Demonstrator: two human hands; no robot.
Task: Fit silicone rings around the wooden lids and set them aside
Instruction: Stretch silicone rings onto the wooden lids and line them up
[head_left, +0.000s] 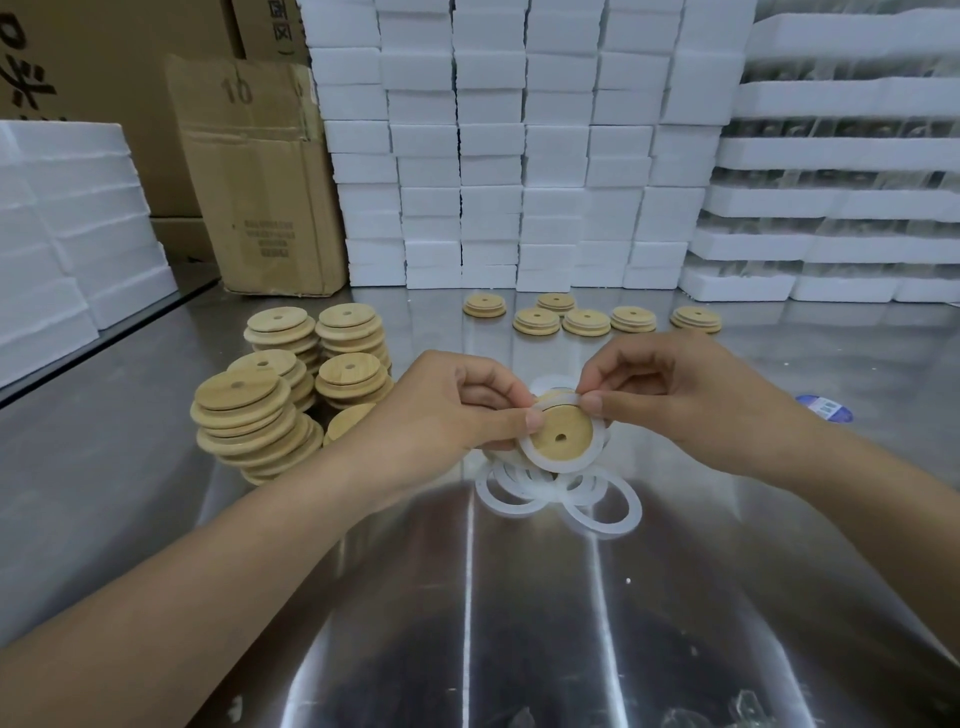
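Both hands are raised just above the worktop (519, 623) and meet over one wooden lid (569, 421). The left hand (447, 410) grips the lid by its left edge, fingers curled behind it and the thumb pressed on the front near the rim. The right hand (680, 400) pinches the upper part of a translucent white silicone ring (535, 457) between thumb and forefinger, at the lid's top edge. The ring already lies around the lid's lower and side rim; at the top, under the fingertips, I cannot tell whether it is fully seated. The lid is tilted toward the camera, with its small centre hole showing.

Directly below the hands, a loose heap of rings (631, 506) lies overlapping on the worktop. To the left, near the left forearm, stand several leaning stacks of lids (244, 410). Farther back, a row of six single lids (586, 322) sits well apart from the stacks, close to a wall of white foam blocks (519, 156). A worn cardboard box (260, 182) stands at the back left beside the foam, and a small blue and white item (823, 408) lies on the worktop beyond the right wrist.
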